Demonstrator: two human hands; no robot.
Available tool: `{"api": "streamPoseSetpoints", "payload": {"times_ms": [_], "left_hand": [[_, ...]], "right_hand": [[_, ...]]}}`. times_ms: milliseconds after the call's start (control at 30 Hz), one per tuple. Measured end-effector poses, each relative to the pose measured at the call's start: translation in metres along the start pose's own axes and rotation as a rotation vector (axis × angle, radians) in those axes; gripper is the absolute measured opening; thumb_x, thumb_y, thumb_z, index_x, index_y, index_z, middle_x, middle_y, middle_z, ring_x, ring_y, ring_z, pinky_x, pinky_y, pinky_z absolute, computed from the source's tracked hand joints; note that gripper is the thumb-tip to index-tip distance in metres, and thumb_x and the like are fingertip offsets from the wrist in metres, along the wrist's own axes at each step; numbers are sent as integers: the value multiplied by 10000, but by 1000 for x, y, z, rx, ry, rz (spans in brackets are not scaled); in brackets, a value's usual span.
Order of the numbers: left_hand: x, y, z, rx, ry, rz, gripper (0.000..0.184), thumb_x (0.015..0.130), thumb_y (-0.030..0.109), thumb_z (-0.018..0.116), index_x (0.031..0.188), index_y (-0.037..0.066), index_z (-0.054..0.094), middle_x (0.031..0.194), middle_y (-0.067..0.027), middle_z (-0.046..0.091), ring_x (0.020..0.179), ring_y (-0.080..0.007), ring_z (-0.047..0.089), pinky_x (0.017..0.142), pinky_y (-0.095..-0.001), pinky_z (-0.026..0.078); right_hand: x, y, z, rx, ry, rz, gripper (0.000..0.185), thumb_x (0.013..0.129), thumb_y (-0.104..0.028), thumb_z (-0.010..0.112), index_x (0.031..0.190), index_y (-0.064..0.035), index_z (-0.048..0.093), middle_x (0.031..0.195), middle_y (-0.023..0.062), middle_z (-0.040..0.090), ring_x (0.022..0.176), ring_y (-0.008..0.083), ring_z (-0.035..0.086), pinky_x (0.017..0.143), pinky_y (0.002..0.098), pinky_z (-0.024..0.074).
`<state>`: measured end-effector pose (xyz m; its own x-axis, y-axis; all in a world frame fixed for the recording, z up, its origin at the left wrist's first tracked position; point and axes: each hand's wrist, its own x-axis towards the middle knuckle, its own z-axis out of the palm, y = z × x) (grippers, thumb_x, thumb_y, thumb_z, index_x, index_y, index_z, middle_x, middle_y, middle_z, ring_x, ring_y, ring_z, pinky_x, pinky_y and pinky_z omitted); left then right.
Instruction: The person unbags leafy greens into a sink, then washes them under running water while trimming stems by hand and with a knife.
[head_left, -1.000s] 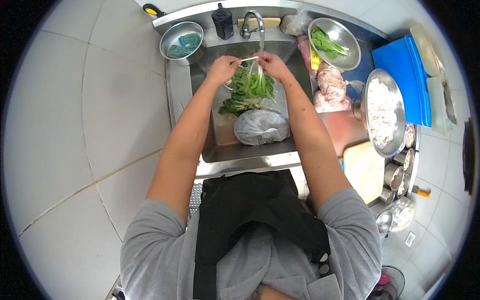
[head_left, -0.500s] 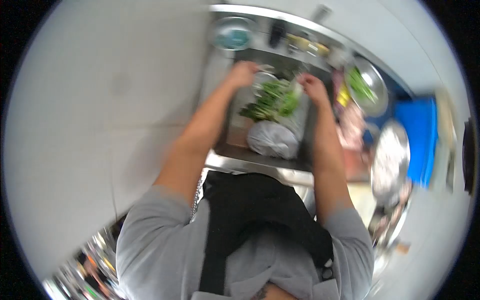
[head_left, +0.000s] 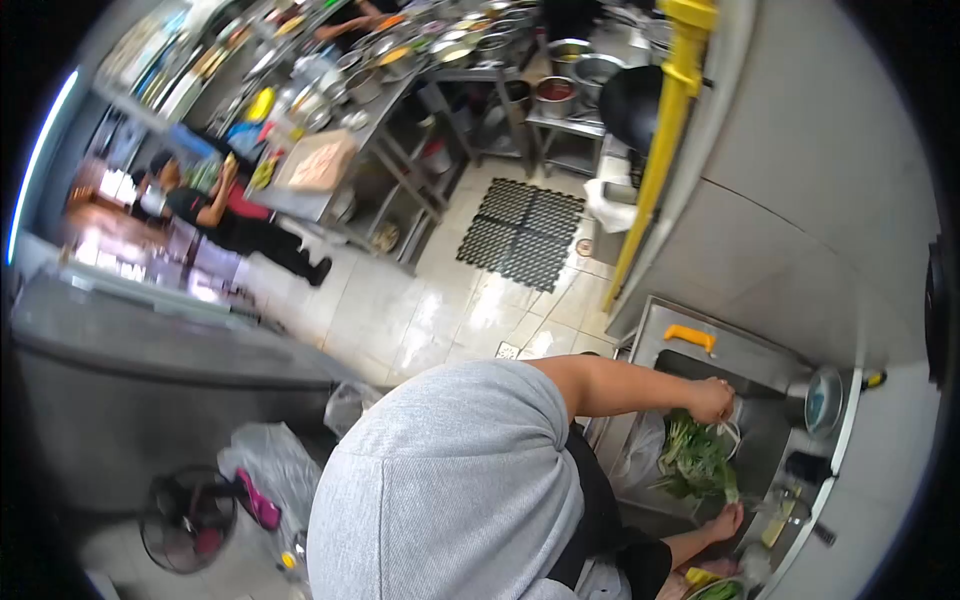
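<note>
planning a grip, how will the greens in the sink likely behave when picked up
The greens will probably flop, being thin and leafy. Piled loosely, they may come apart. Lying in the sink, they could be slippery.

Bright, fairly even light; a bluish-white strip (head_left: 42,160) glows at far left, glare whitens the floor (head_left: 430,310), fisheye distortion bends the wall (head_left: 820,190), corners fall black, distant detail softens
</note>
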<state>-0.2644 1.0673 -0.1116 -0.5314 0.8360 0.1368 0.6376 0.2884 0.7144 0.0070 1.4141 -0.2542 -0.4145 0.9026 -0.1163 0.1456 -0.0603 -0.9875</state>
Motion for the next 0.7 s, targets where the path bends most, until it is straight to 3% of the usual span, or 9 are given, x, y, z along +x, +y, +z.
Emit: {"api": "streamPoseSetpoints", "payload": {"times_ms": [67,133,233,300,333,400,500,633,700], "left_hand": [[-31,-3,-13,-10,73,-39,112,759,231,701,847,168,732,944,-81,671,996,-312,611,848,-439,486],[-67,-26,-24,-120,186,137,116,780,244,718,855,157,736,942,-86,659,1001,-300,596,872,-419,473],[-156,-29,-70,-150,264,3,114,822,223,728,866,117,733,941,-95,651,993,-299,595,864,-416,476],[-223,-41,-90,-167,324,-115,123,839,215,727,882,100,729,953,-96,646,972,-292,599,843,-403,484],[-257,-50,-96,-169,346,-156,129,844,213,725,896,95,727,962,-98,643,955,-287,604,829,-394,489],[-333,-67,-100,-173,402,-344,133,829,224,713,909,121,734,873,-109,643,917,-298,610,787,-405,495],[-471,-111,-77,-114,513,-658,190,819,246,705,930,93,727,915,-147,693,882,-325,652,793,-429,519],[-667,-109,-27,-2,490,-1181,215,842,214,667,991,73,731,973,-157,724,885,-323,689,810,-436,535],[-739,-60,-23,-9,479,-1475,226,813,210,668,984,80,740,993,-156,725,912,-336,689,820,-433,544]], "right_hand": [[-6,-6,7,-132,99,46,219,858,-33,670,1060,48,685,1054,146,686,933,273,647,840,364,580],[15,17,-4,-90,31,21,215,860,-42,656,1060,25,699,1045,151,687,905,268,655,826,360,589],[18,11,4,-76,-65,-109,217,879,-74,611,1048,18,713,1026,167,690,860,282,668,820,378,595],[13,-15,26,-411,285,77,204,877,-114,571,937,12,720,983,154,696,784,262,664,737,405,601],[11,-20,27,-493,312,47,205,880,-122,572,937,9,719,975,153,694,781,263,662,733,406,598],[15,-19,32,-566,255,-88,207,885,-139,573,937,2,717,958,153,690,773,267,659,725,410,591],[14,-21,38,-646,186,-214,212,893,-165,576,937,-9,713,934,152,684,762,272,654,713,415,580],[14,-42,33,-790,94,-374,221,904,-199,579,936,-23,708,901,151,676,748,279,647,698,421,566],[16,-52,30,-840,41,-445,226,909,-216,581,936,-29,705,885,150,673,740,282,643,690,424,559]]}}
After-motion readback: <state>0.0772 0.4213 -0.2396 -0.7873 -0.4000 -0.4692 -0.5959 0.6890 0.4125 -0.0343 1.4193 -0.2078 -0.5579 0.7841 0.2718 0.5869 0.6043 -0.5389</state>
